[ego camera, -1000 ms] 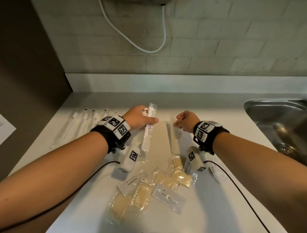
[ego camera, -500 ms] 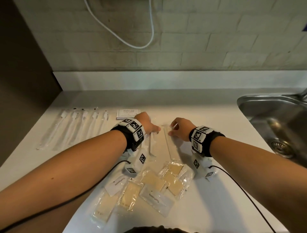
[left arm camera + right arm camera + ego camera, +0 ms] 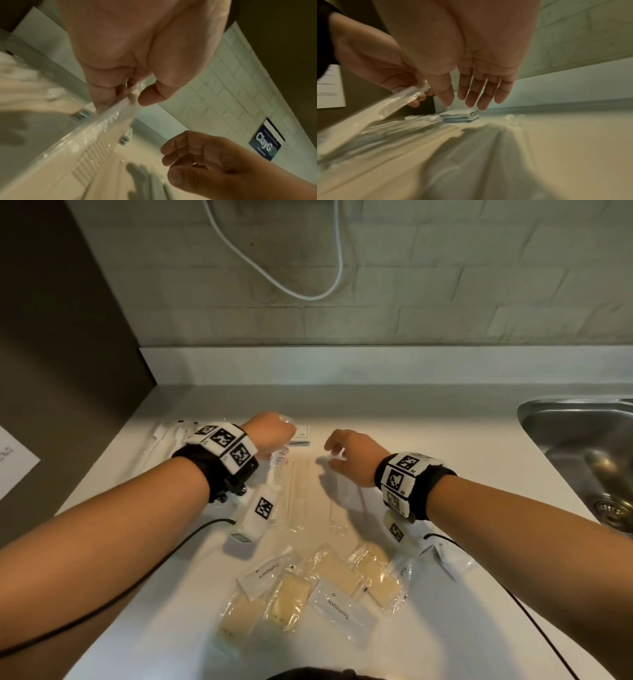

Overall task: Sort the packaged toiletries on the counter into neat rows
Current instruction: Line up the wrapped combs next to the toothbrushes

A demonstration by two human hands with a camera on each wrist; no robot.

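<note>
Left hand [image 3: 270, 433] had lifted a wrapped comb [image 3: 109, 129] by its far end since half a second before, when that hand was pressed low against the counter [image 3: 445, 440] on the same comb. Now thumb and fingers pinched the wrapper tip, and the comb hung slanting down toward 6 o'clock, its near end hidden by the wrist camera. The right hand [image 3: 352, 457] had let go of the other comb: half a second before it pinched that packet's far end, now it hovered just above with fingers loosely spread, holding nothing, as the right wrist view showed.

Two wrapped combs [image 3: 301, 491] lay flat side by side at centre, running 12 to 6, roughly parallel. The row of wrapped toothbrushes [image 3: 164, 436] sat at 10 o'clock, mostly behind the left forearm. A small stack of flat sachets [image 3: 299, 436] lay at 12, just past both hands. Unsorted heap at 6 o'clock: toothpaste sachets [image 3: 337, 607] overlapping yellowish soap-like packets [image 3: 287, 597], skewed every way. One more clear packet [image 3: 452, 563] sat at 4, partly under the right wrist.

Meaning, as a judgement: comb row being built, lifted comb likely going beside the two laid ones. Toothpaste and yellow packets were not yet started, so maybe half the sorting was left. Sink [image 3: 582, 419] at 3 o'clock, well apart.
</note>
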